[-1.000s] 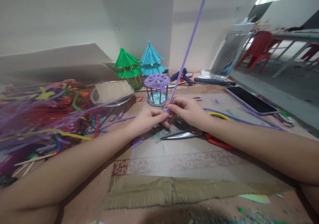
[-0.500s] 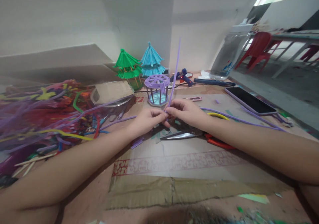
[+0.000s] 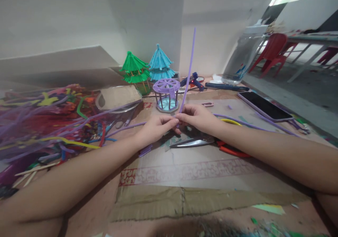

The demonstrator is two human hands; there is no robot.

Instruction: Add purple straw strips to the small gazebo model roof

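Observation:
A long purple pipe cleaner rises nearly upright from between my fingertips, leaning a little right. My right hand pinches it near its lower end. Fingertips of my left hand are closed on the same lower end, touching the right hand; the very tip is hidden. Just behind my hands stands a small purple pavilion with a spoked round top, dark posts and a pale blue base. Scissors with red handles lie below my right hand. Short purple pieces rest beside my left wrist.
Green and blue tiered roof models stand by the wall, near a blue glue gun. A phone and a large clear bottle are on the right. Tangled colourful pipe cleaners heap up at left.
The purple pipe cleaner's free end has moved up and slightly right, and leans more to the right. My hands stay almost in place, fingertips together.

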